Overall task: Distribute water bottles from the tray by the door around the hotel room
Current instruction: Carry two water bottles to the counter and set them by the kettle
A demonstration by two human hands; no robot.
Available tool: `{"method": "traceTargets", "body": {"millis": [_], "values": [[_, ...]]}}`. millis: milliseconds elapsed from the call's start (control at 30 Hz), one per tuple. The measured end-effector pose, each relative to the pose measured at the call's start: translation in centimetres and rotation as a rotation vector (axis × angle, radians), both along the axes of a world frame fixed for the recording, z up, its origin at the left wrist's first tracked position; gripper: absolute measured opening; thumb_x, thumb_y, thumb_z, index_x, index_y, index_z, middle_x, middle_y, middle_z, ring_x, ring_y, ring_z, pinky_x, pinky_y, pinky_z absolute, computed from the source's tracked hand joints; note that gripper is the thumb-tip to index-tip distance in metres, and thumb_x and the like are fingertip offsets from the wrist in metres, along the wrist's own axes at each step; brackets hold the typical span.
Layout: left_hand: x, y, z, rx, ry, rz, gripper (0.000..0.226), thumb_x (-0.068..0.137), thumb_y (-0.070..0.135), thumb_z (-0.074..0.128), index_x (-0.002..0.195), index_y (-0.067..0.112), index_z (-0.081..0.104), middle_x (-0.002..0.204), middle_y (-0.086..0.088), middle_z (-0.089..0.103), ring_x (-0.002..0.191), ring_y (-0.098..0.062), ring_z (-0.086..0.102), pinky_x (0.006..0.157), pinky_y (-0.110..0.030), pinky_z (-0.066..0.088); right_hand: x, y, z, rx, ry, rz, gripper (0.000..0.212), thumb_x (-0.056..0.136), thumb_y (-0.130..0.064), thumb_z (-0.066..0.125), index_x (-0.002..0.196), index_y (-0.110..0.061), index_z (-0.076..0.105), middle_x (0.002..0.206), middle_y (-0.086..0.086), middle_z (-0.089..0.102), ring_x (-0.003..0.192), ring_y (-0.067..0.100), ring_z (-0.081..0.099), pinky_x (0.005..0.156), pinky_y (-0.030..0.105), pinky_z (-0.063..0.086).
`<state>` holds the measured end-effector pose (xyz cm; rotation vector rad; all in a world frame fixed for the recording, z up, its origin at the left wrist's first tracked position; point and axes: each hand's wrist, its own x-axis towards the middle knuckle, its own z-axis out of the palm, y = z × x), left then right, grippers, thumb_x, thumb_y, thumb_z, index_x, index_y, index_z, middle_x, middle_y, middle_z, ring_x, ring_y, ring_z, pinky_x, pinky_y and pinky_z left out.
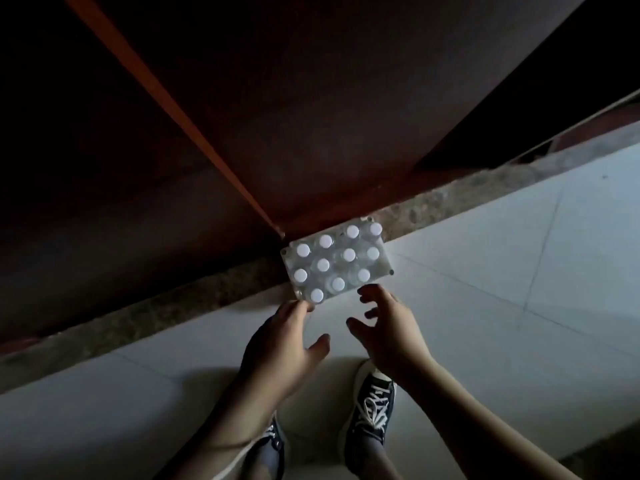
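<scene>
A clear tray (387, 268) lies on the floor against the dark door (311, 116). Several water bottles with white caps (349, 254) stand upright in it, seen from above. My left hand (280, 344) reaches down with fingers spread; its fingertips are at the tray's near left corner, beside the nearest bottle (317, 295). My right hand (391, 327) hovers open just short of the tray's near edge, fingers curled and apart. Neither hand holds anything.
A speckled stone threshold (450, 199) runs along the foot of the door. Pale floor tiles (502, 271) spread to the right. My two dark laced sneakers (372, 410) stand on the tiles below the hands. The scene is dim.
</scene>
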<state>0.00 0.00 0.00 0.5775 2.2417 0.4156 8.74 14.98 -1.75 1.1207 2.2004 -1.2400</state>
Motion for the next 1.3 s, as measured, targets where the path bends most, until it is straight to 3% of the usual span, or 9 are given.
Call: {"method": "traceTargets", "body": {"millis": [300, 433, 567, 700, 833, 967, 1067, 1167, 1300], "values": [[1.6, 0.7, -25.0, 0.085, 0.106, 0.061, 0.053, 0.084, 0.042, 0.064, 0.132, 0.030, 0.047, 0.125, 0.012, 0.060, 0.112, -0.016, 0.060, 0.081, -0.030, 0.047, -1.3, -1.7, -23.9, 0.046, 0.093, -0.033, 0.059, 0.078, -0.005, 0.068, 0.132, -0.022, 0.051, 0.134, -0.004, 0.054, 0.098, 0.024, 0.065, 0.084, 0.040, 0.055], [2.2, 1.1, -29.8, 0.151, 0.223, 0.131, 0.058, 0.078, 0.028, 0.075, 0.132, 0.023, 0.053, 0.115, 0.003, 0.071, 0.106, -0.025, 0.065, 0.080, -0.033, 0.052, -1.4, -1.6, -28.2, 0.090, 0.142, -0.101, 0.059, 0.075, -0.004, 0.068, 0.128, -0.027, 0.056, 0.127, -0.002, 0.063, 0.101, 0.023, 0.064, 0.079, 0.027, 0.046], [2.0, 0.2, -32.2, 0.281, 0.174, 0.215, 0.068, 0.070, 0.026, 0.082, 0.129, 0.031, 0.049, 0.118, 0.006, 0.071, 0.109, -0.016, 0.062, 0.082, -0.026, 0.048, -2.0, -1.5, -29.7, 0.168, 0.149, -0.065, 0.050, 0.083, -0.018, 0.069, 0.131, -0.027, 0.056, 0.133, -0.001, 0.063, 0.111, 0.029, 0.063, 0.085, 0.035, 0.050], [1.5, 0.5, -32.7, 0.292, 0.168, 0.195, 0.062, 0.062, 0.016, 0.085, 0.119, 0.015, 0.062, 0.106, -0.005, 0.075, 0.100, -0.030, 0.069, 0.078, -0.023, 0.042, -2.0, -1.3, -28.7, 0.184, 0.156, -0.067, 0.045, 0.082, -0.023, 0.071, 0.125, -0.027, 0.059, 0.121, 0.001, 0.068, 0.100, 0.035, 0.065, 0.073, 0.036, 0.049], [0.5, 0.4, -28.4, 0.322, 0.220, 0.181, 0.059, 0.063, 0.026, 0.086, 0.116, 0.021, 0.060, 0.102, -0.001, 0.075, 0.095, -0.028, 0.070, 0.071, -0.022, 0.042, -2.2, -1.3, -24.3, 0.229, 0.218, -0.106, 0.042, 0.075, -0.024, 0.076, 0.114, -0.026, 0.060, 0.102, 0.000, 0.071, 0.088, 0.035, 0.065, 0.067, 0.038, 0.050], [-1.4, 0.4, -18.8, 0.475, 0.290, 0.110, 0.063, 0.061, 0.025, 0.090, 0.117, 0.012, 0.062, 0.105, -0.007, 0.074, 0.097, -0.021, 0.068, 0.081, -0.026, 0.050, -2.6, -0.5, -15.6, 0.269, 0.324, -0.073, 0.052, 0.066, -0.027, 0.080, 0.115, -0.032, 0.060, 0.106, -0.006, 0.071, 0.091, 0.029, 0.066, 0.065, 0.035, 0.049], [-3.0, 1.2, -9.3, 0.579, 0.403, 0.075, 0.061, 0.059, 0.026, 0.089, 0.112, 0.014, 0.061, 0.098, -0.008, 0.074, 0.090, -0.021, 0.069, 0.081, -0.028, 0.052, -3.3, 1.3, -6.6, 0.271, 0.444, -0.037, 0.061, 0.064, -0.030, 0.082, 0.121, -0.031, 0.061, 0.116, -0.010, 0.067, 0.097, 0.019, 0.065, 0.068, 0.031, 0.047], [-5.1, 2.7, 2.2, 0.677, 0.378, 0.063, 0.059, 0.060, 0.026, 0.088, 0.110, 0.026, 0.057, 0.097, -0.005, 0.073, 0.088, -0.026, 0.070, 0.078, -0.039, 0.055, -4.7, 3.9, 4.3, 0.250, 0.561, -0.017, 0.068, 0.059, -0.028, 0.084, 0.124, -0.026, 0.062, 0.115, -0.010, 0.064, 0.100, 0.014, 0.062, 0.076, 0.034, 0.052], [-8.0, 5.2, 18.6, 0.805, 0.322, 0.061, 0.059, 0.058, 0.037, 0.082, 0.108, 0.042, 0.052, 0.098, 0.004, 0.069, 0.088, -0.017, 0.069, 0.074, -0.036, 0.056, -6.8, 7.0, 20.2, 0.249, 0.737, -0.009, 0.065, 0.058, -0.029, 0.083, 0.120, -0.028, 0.062, 0.106, -0.009, 0.064, 0.095, 0.009, 0.061, 0.077, 0.024, 0.049]]}}
